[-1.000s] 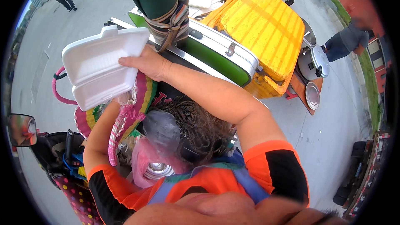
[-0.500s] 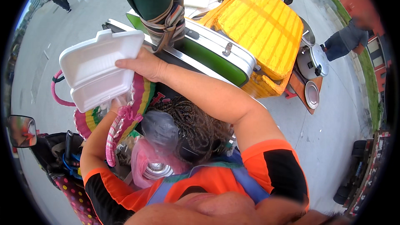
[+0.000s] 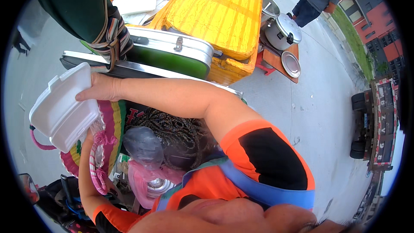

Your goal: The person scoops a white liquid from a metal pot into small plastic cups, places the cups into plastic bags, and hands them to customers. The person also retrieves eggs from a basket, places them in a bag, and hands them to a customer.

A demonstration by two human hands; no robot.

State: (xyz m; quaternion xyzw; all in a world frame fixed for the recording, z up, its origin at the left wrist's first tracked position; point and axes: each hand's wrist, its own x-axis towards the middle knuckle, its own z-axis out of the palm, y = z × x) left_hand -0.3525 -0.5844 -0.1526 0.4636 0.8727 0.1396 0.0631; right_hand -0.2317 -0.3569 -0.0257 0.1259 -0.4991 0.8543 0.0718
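Note:
My right hand grips an opened white foam takeaway box by its edge, thumb on the inside. No food shows in the box. Below it, my left hand reaches into a striped woven basket bag, among clear plastic; its fingers are hidden. The bag's pink braided handle loops beside my left forearm. Close to my body are a pink plastic bag around round metal ware, and a grey translucent plastic bag.
A folded dark green canopy, bound with straps, rises ahead, beside an open metal-edged case. Beyond are a yellow taped box, stacked white foam lids and a pot. A person stands far right; a truck is parked.
The view has swung right, so the scene shifts left. My right hand still holds the foam box, now tilted more. The left hand stays low at the woven bag.

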